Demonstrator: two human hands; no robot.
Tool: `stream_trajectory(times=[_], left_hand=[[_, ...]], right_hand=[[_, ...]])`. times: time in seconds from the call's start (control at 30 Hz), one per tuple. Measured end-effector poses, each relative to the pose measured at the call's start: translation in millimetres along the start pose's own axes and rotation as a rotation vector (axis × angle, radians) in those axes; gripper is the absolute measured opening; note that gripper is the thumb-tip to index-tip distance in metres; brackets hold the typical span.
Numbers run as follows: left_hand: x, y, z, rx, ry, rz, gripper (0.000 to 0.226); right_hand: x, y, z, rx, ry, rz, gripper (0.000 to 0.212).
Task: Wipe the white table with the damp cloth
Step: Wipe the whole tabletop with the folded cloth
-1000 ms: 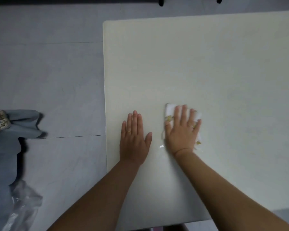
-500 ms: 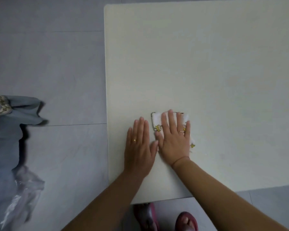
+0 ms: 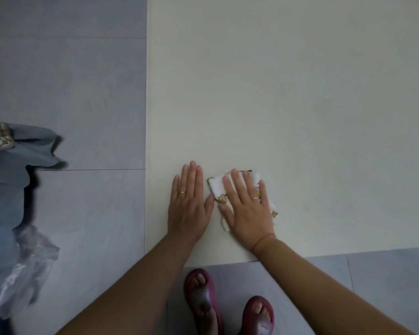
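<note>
One flat palm, the right hand (image 3: 248, 209), presses on the damp cloth (image 3: 215, 186), a small folded white piece with yellow-brown printed marks at its edges, which shows past the fingertips and on both sides of the hand. Its fingers are straight and slightly spread, gripping nothing, while the left hand (image 3: 189, 206) rests flat and empty on the bare surface, fingers together, thumb just beside the cloth. Both lie near the near-left corner of the white table (image 3: 288, 93), above the grey floor (image 3: 70, 81).
</note>
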State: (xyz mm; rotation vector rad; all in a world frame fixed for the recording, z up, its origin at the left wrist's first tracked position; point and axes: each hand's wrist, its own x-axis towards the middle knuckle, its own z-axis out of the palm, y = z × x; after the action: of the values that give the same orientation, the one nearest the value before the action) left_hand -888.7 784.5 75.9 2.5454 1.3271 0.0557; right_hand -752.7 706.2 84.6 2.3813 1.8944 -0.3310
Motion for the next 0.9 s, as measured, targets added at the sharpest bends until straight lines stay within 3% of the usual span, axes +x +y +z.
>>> stream_trajectory(times=[0.07,0.17,0.27,0.37,0.47,0.57,0.63,0.73,0.8,0.9], left_hand=[[-10.5,7.4,-1.9,-0.031,0.017,-0.029,0.062],[-35.1,25.6,3.2,-0.049,0.011,-0.023,0.062],[-55.6,37.9,12.1,-0.028,-0.026,-0.045,0.063],[-61.7,37.4,17.2,0.006,-0.037,-0.05,0.065],[-61.2,37.0,18.6,0.026,-0.026,-0.035,0.065],[-61.8,38.1,18.7,0.038,-0.024,-0.048,0.064],[-61.7,37.8,18.7,0.058,-0.034,-0.047,0.065],[-61.9,39.1,18.3,0.053,-0.044,-0.063,0.067],[-59.7,47.1,18.2,0.025,-0.039,-0.102,0.069],[-51.0,74.4,19.0,-0.02,-0.011,-0.096,0.068]], right_hand=[[-9.3,39.1,-0.5,-0.047,-0.002,0.008,0.061],[-18.0,82.9,-0.4,0.03,-0.014,0.328,0.068],[-24.7,45.1,3.3,0.127,0.038,0.574,0.072],[-50.1,-7.0,8.7,0.053,0.01,0.27,0.064],[-68.2,20.1,12.7,-0.024,0.005,-0.041,0.059],[-76.7,78.1,11.1,-0.057,0.021,0.044,0.061],[-80.6,102.4,9.9,0.013,0.002,0.269,0.064],[-78.7,78.1,15.1,0.121,0.053,0.564,0.068],[-80.3,46.0,15.2,0.103,0.043,0.481,0.066],[-95.5,49.3,16.5,-0.002,-0.005,0.049,0.06]])
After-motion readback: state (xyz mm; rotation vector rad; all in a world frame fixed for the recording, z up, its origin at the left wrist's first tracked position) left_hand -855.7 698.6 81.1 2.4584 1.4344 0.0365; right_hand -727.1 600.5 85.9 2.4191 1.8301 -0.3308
